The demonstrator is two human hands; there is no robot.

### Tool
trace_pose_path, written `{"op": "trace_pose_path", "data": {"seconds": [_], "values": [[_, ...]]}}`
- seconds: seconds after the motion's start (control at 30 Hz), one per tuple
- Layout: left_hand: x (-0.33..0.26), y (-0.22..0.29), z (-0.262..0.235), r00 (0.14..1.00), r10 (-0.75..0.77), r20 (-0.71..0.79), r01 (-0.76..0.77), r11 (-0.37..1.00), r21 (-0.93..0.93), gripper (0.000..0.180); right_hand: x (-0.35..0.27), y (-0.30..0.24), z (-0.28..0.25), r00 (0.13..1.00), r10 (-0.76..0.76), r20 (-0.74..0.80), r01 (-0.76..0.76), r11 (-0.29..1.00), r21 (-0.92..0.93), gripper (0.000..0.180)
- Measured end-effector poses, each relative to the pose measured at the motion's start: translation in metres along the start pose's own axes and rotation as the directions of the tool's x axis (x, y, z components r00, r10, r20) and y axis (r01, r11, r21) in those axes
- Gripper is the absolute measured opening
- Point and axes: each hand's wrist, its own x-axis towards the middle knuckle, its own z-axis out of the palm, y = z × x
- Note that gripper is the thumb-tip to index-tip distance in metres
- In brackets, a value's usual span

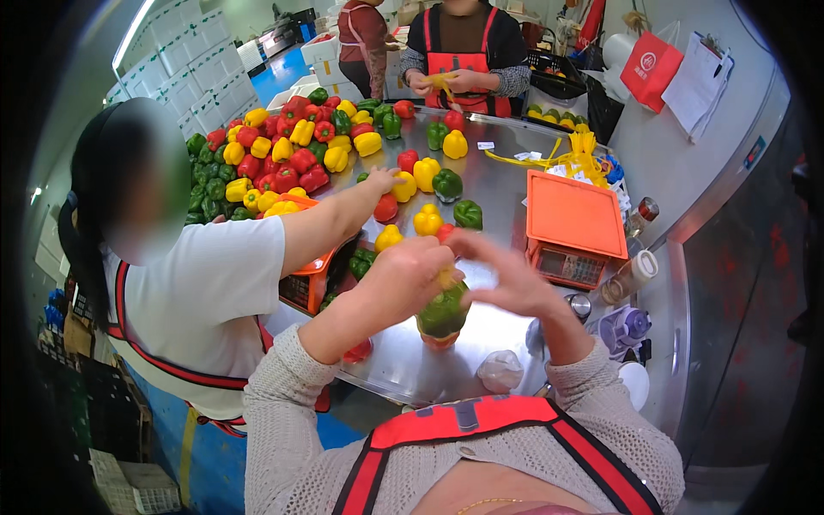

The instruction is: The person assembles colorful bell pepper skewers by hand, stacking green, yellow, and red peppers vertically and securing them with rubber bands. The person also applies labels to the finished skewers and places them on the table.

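My left hand (407, 273) is closed in a pinch around the gathered top of a yellow net bag (447, 276). Inside the net, a green bell pepper (443, 312) sits above a reddish one (439, 341), just over the metal table. My right hand (508, 276) curves beside the bag's neck, slightly blurred, thumb and fingers apart, fingertips close to the left ones. Just beyond my hands lie loose yellow bell peppers (428, 221) and a green bell pepper (468, 215).
A big pile of mixed bell peppers (287, 150) covers the table's far left. At my left a co-worker's arm (330, 219) reaches across; another person (459, 64) stands opposite. An orange scale (575, 219), yellow nets (584, 159) and bottles (631, 273) line the right side.
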Motion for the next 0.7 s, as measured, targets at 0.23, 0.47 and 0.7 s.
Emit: {"op": "trace_pose_path", "data": {"seconds": [0.23,0.47,0.7], "values": [[-0.001,0.006,0.016,0.994,0.041,-0.104,-0.049,0.995,-0.081,0.025,-0.025,0.022,0.064,0.925,0.373,-0.079,-0.282,0.809,0.516,0.014],[-0.095,-0.035,0.121,0.796,-0.569,0.208,0.604,0.719,-0.344,0.086,-0.074,0.099,0.099,0.565,0.812,-0.144,-0.341,0.389,0.856,0.023],[-0.123,-0.08,0.191,0.515,-0.618,0.594,0.82,0.557,-0.132,0.086,-0.129,0.191,0.135,0.369,0.926,0.084,-0.451,0.1,0.887,0.018]]}}
